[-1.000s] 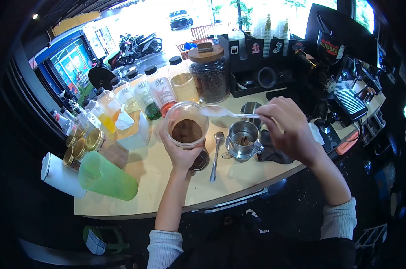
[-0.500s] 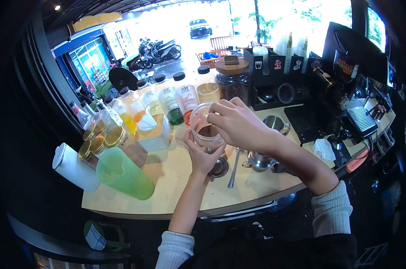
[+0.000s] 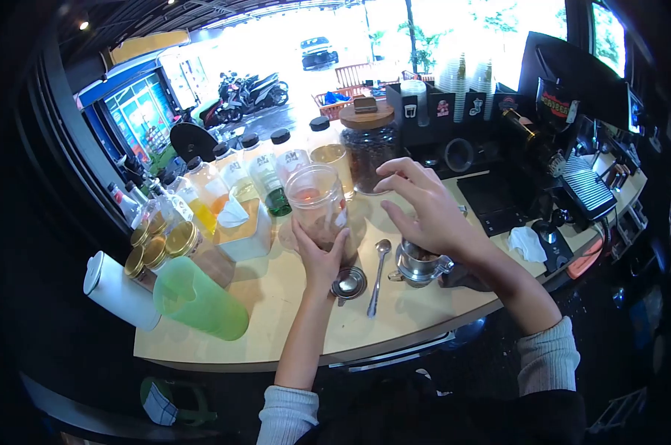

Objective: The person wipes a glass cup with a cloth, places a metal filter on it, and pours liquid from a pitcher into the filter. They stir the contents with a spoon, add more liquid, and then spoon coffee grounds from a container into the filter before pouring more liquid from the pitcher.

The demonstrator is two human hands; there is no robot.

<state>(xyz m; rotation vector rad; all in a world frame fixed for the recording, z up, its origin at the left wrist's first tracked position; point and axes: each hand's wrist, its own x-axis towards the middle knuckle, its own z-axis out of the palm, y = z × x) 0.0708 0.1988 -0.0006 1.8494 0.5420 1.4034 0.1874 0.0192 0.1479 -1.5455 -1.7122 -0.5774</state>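
My left hand [image 3: 321,258] is wrapped round the lower part of a clear wide-mouthed jar [image 3: 315,199] with brown powder at its bottom. The jar's mouth has no lid on it. Off to the right, my right hand [image 3: 433,211] hangs in the air with its fingers apart and nothing in them. Just below it, a metal drip coffee filter [image 3: 417,268] stands on the counter, partly covered by the hand in this view. A long-handled metal spoon [image 3: 377,280] lies between the hands. Near my left wrist sits a small round metal lid [image 3: 349,285].
A green pitcher [image 3: 202,300], white tumbler [image 3: 120,289], gold-lidded jars [image 3: 181,239] and tissue box [image 3: 246,230] stand on the left of the counter [image 3: 291,337]. Behind are several syrup bottles [image 3: 269,174] and a wooden-lidded bean jar [image 3: 370,152]. A coffee grinder [image 3: 550,148] is at right.
My right hand has left the jar's mouth and moved right, its fingers spreading. The jar, still in my left hand, has shifted slightly left. The whole view has turned a little.
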